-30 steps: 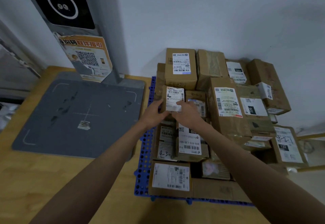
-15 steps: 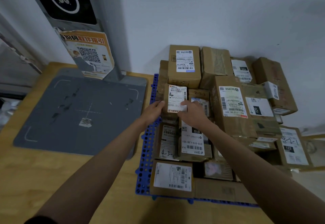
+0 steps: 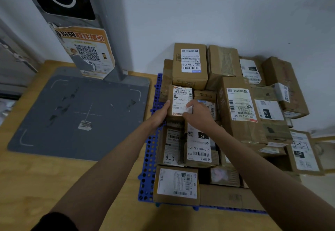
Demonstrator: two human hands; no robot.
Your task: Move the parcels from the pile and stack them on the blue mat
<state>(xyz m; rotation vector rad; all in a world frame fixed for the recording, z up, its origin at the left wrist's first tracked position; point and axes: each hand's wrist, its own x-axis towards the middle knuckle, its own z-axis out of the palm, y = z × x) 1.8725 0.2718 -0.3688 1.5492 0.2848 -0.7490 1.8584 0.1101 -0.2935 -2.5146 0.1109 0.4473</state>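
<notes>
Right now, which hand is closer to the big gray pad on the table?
Left. The left hand holds the small parcel on its side facing the gray pad, just past the blue mat edge. The right hand grips the parcel's far side.

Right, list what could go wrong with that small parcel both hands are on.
1. The small parcel sits high on the stack, held by the left hand at its side and the right hand at its front; set unevenly, it may tip.
2. It is near the blue mat's left edge, so a slip could drop it onto the wooden table.
3. Nudging the taller box beside it could shift neighbours.
</notes>
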